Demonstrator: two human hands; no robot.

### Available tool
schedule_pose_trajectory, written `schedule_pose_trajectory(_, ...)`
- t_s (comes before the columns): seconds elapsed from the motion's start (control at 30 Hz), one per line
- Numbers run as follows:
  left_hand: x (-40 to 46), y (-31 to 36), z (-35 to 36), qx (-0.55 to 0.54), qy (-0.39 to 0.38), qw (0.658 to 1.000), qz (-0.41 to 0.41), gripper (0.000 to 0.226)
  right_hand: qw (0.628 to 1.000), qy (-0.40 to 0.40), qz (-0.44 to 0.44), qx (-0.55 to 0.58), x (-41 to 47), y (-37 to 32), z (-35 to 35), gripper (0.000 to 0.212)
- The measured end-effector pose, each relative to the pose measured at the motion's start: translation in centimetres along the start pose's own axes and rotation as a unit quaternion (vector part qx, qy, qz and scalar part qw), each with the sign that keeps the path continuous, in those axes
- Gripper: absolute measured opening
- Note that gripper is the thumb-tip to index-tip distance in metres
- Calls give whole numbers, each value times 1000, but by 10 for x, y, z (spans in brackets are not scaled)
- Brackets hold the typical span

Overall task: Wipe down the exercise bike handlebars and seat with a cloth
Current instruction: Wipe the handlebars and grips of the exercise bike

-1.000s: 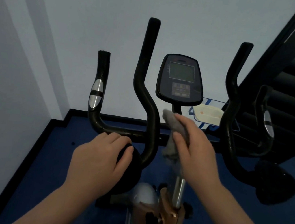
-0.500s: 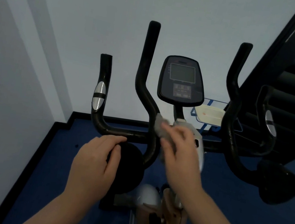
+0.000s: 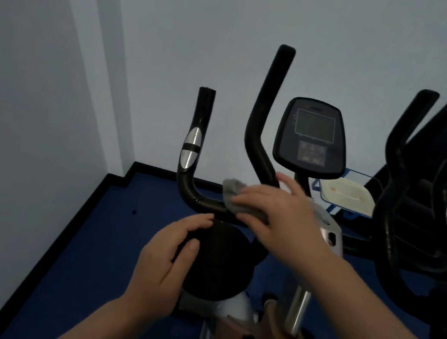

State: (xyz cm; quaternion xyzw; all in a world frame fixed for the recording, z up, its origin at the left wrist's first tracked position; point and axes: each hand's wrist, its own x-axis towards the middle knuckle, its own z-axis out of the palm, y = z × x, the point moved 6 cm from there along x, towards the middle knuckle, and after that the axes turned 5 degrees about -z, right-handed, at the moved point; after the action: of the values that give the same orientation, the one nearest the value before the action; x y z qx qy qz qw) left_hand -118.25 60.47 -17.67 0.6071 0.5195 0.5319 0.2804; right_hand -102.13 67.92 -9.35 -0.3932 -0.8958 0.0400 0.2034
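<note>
A person's right hand (image 3: pixel 282 215) presses a crumpled grey cloth (image 3: pixel 237 197) onto the black handlebar (image 3: pixel 206 203) of an exercise bike, fingers curled over the cloth, at the bar's low horizontal stretch left of the console (image 3: pixel 311 137). The left hand (image 3: pixel 166 264) rests on a round black pad (image 3: pixel 217 263) just below the bar, fingers loosely bent over its left edge, thumb on top.

Dim, bluish, soft overall; wide-angle bending at edges; no glare.
</note>
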Motion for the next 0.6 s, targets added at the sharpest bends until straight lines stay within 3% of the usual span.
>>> schedule_pose_trajectory(0.2,2,-6,-6,-5,-68,997,-21,33,977,-198,-81,-16,0,12,3,39)
schedule_pose_trajectory(0.43,0,-13,-1,-23,-50,998,-42,30,988,-153,11,24,45,-9,25,37)
schedule_pose_trajectory(0.6,0,-14,-3,-20,-66,997,-42,31,963,-238,-90,-86,30,6,5,46)
